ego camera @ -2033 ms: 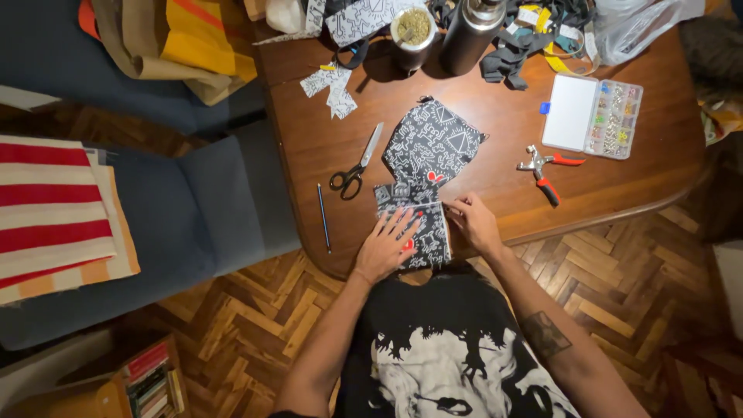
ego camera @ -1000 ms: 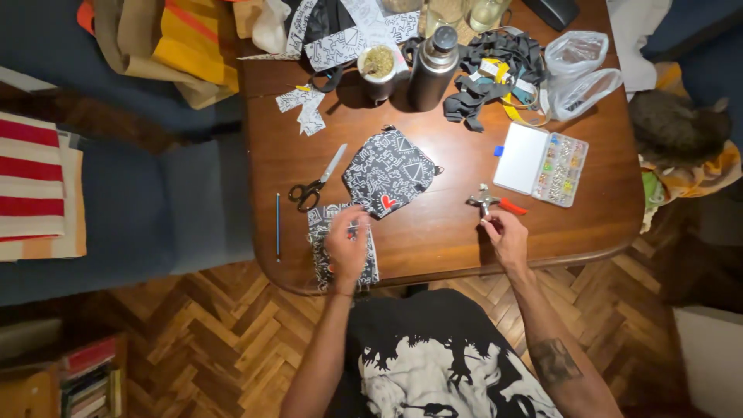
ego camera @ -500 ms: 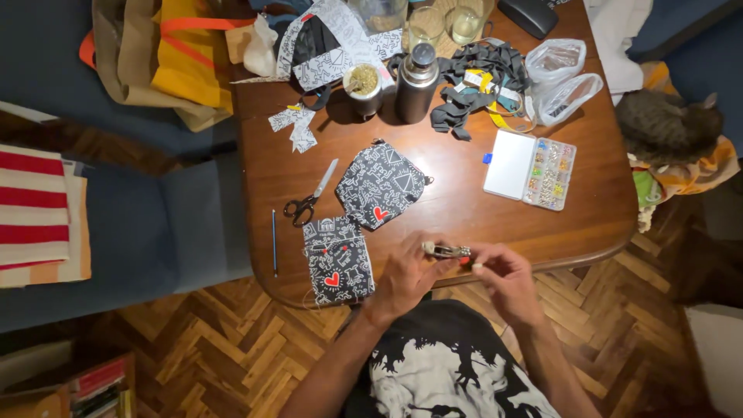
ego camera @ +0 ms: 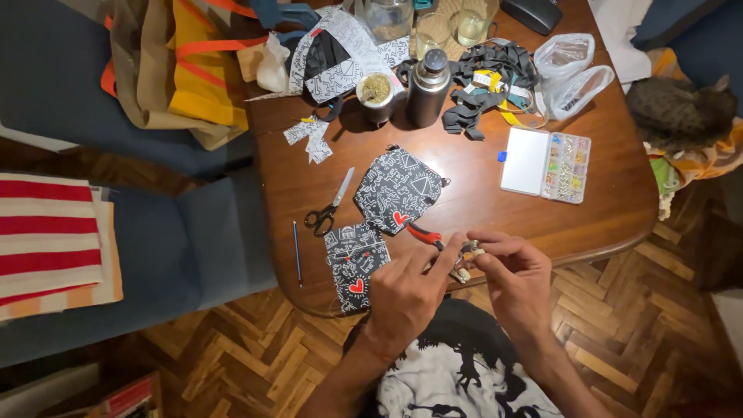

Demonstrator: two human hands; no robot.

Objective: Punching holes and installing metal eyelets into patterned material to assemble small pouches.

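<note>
Both hands meet at the near edge of the desk [ego camera: 588, 224], just above the person's chest. The left hand [ego camera: 406, 298] is closed on the red-handled pliers [ego camera: 433, 238], whose handles point far-left toward the patterned pouches. The right hand [ego camera: 515, 279] pinches its fingertips together on a small metal piece [ego camera: 470, 248] at the nose of the pliers; what kind of piece it is, the view is too small to tell. To do this well, the person would probably keep the piece steady with the right fingertips and squeeze the pliers slowly, so that the small part does not slip or fall to the floor.

Farther on lie the flat pouch with a red heart [ego camera: 354, 265] and the rounder pouch [ego camera: 398, 190], then the scissors [ego camera: 329, 207] on the left and the open bead box [ego camera: 546, 164] on the right.

Compared with half a second earlier, the hands have stayed together on the pliers, only lifted a little closer to the camera, and the pouches have not moved.
</note>
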